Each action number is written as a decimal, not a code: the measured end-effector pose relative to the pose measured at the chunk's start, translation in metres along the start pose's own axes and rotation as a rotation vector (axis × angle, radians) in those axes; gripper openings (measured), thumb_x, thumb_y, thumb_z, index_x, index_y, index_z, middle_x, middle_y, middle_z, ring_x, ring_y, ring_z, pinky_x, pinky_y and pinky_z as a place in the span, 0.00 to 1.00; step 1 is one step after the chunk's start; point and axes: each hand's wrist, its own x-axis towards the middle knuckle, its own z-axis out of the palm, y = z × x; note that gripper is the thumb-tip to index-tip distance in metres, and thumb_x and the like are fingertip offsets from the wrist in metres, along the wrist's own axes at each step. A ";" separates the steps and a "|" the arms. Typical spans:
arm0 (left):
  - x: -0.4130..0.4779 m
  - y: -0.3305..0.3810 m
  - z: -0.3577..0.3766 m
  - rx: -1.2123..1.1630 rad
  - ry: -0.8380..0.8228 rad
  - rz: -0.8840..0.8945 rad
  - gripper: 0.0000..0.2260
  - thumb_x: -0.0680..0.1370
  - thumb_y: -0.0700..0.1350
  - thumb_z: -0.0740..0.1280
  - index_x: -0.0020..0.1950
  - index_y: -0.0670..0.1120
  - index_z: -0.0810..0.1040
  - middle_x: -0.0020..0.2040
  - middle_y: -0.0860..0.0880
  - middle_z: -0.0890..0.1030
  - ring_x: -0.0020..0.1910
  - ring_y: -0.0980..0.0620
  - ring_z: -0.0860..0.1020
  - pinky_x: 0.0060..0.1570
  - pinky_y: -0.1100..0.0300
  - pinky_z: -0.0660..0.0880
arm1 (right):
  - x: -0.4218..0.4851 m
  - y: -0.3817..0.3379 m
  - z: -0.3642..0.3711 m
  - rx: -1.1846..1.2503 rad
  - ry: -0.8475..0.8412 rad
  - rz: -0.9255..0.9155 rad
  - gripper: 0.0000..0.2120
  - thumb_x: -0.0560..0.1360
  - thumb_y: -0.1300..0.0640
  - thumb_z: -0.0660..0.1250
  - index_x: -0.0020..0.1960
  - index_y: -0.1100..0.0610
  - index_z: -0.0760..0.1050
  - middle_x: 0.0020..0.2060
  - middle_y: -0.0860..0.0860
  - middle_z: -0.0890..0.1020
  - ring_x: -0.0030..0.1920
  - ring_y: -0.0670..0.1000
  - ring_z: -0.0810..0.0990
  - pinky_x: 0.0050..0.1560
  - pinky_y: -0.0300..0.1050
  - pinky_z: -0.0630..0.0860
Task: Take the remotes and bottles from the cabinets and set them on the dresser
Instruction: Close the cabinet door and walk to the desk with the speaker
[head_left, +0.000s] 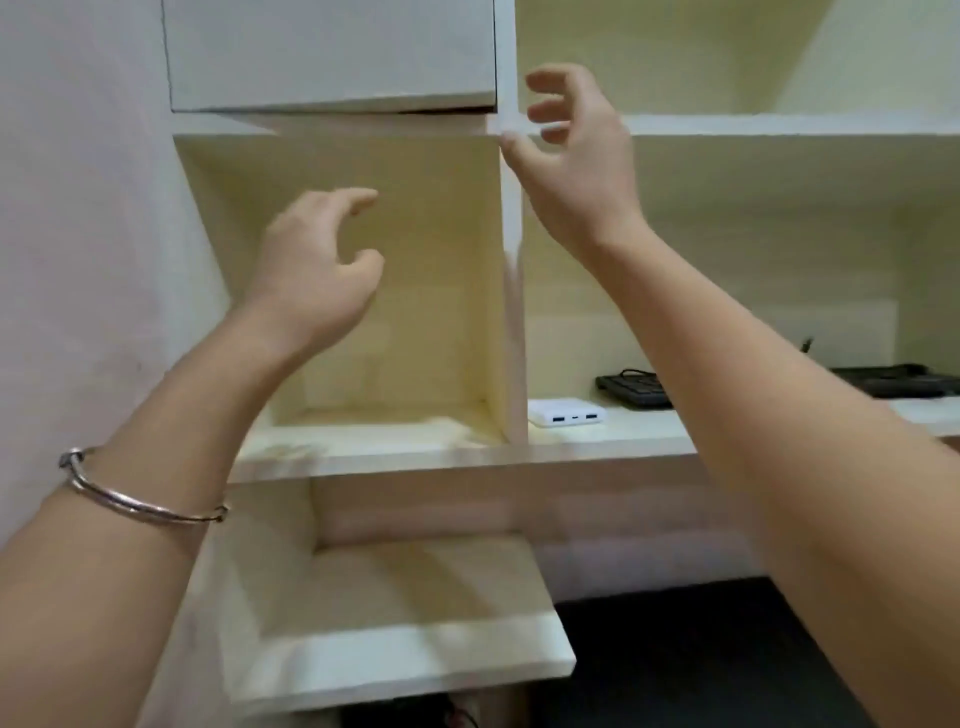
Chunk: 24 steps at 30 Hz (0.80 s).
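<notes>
Both raised before pale cream cabinet shelving (363, 457): left hand (317, 260) at 10 o'clock, right hand (576, 156) at 1 o'clock, fingers loosely spread, gripping nothing. No remotes or bottles visible; white power bank (566, 412) and black keyboard (636, 389) at 3 o'clock.

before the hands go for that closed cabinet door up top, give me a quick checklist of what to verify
1. Left hand free: ok, fingers open, holding nothing.
2. Right hand free: ok, open, at the divider.
3. Cabinet door shut: ok, its contents cannot tell.
4. Remotes or bottles in view: not ok, none visible.
5. Open cubby checked: ok, nothing inside.
6. Right shelf: only a white power bank and a black keyboard.
</notes>
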 end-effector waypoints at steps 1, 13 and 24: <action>-0.020 -0.001 0.002 -0.076 -0.031 -0.053 0.19 0.75 0.37 0.61 0.66 0.46 0.73 0.62 0.49 0.76 0.62 0.52 0.72 0.59 0.66 0.64 | -0.022 0.003 -0.008 0.005 -0.028 0.025 0.17 0.74 0.57 0.64 0.62 0.57 0.71 0.52 0.46 0.77 0.51 0.42 0.76 0.53 0.33 0.72; -0.409 -0.024 0.055 -0.619 -1.010 -0.613 0.15 0.77 0.37 0.62 0.48 0.58 0.77 0.50 0.59 0.81 0.49 0.64 0.77 0.42 0.70 0.72 | -0.469 0.038 -0.166 -0.403 -0.405 1.029 0.10 0.73 0.58 0.68 0.54 0.55 0.78 0.40 0.46 0.81 0.41 0.43 0.78 0.45 0.26 0.72; -0.657 -0.014 0.034 -0.363 -1.889 -0.830 0.11 0.78 0.37 0.62 0.59 0.40 0.76 0.56 0.43 0.78 0.56 0.47 0.76 0.52 0.62 0.68 | -0.717 -0.145 -0.280 -0.707 -0.397 2.017 0.18 0.74 0.56 0.64 0.63 0.56 0.72 0.52 0.53 0.82 0.52 0.52 0.80 0.50 0.41 0.72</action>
